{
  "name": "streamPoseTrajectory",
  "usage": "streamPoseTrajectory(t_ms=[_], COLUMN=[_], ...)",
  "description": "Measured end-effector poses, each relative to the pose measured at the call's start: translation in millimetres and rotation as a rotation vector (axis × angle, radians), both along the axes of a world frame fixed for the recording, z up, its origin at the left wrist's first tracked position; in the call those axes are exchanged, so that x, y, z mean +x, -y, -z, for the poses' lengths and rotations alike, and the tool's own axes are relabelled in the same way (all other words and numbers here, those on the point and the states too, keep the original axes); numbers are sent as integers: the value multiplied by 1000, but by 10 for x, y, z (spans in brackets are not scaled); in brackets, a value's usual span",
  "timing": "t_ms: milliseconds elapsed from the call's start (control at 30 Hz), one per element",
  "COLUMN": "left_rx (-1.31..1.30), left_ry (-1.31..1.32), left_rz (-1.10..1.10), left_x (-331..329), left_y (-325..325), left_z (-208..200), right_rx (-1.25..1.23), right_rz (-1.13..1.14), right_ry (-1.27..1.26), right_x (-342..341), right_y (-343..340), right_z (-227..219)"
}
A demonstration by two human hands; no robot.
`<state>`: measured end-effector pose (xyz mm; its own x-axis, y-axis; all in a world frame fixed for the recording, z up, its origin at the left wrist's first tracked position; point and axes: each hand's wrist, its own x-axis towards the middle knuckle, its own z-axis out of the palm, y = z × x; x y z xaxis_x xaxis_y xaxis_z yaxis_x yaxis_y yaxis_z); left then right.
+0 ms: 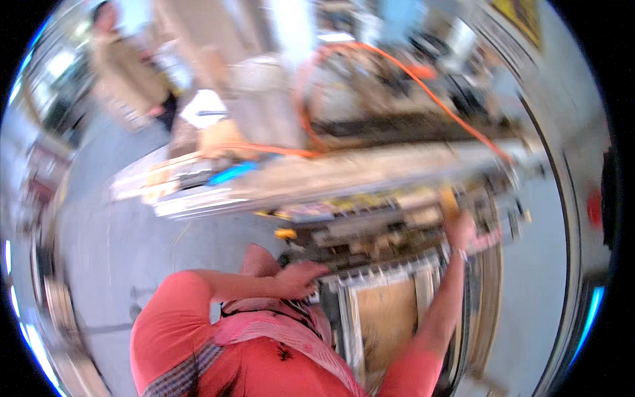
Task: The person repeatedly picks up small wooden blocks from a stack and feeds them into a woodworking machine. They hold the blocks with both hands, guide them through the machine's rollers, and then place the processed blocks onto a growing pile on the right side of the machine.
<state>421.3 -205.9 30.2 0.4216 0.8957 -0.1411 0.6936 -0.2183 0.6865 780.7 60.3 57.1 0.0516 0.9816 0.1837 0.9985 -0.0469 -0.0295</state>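
My right arm stretches over a shelf of stacked wood offcuts (370, 235). At its far right, my right hand (460, 231) is closed on a short yellow-tan strip (449, 202), which looks like wood, though motion blur hides its details. My left hand (301, 279) is in front of my body, beside the near left corner of the shelf unit. Its fingers point right and are too smeared to show whether they hold anything.
Above the offcuts runs a long workbench (344, 175) with an orange hose (423, 86) looped over it and a blue object (233, 173). Below my right arm is a framed wooden panel (387, 317). A person (129, 73) stands at the far left on the grey floor (112, 245).
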Motion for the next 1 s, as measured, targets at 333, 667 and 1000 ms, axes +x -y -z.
streamPoseTrajectory(t_ms=[333,667,1000], left_rx=[-20,-37,-21], left_ry=[22,0,98], left_rz=[47,69,179], left_x=[-35,-26,-155], left_y=[40,43,42], left_z=[119,103,125], right_rx=[-48,6,24], right_rz=[178,94,82], right_ry=[-101,-93,-24], right_x=[-56,13,-14], right_y=[143,190,138], right_z=[-14,17,131])
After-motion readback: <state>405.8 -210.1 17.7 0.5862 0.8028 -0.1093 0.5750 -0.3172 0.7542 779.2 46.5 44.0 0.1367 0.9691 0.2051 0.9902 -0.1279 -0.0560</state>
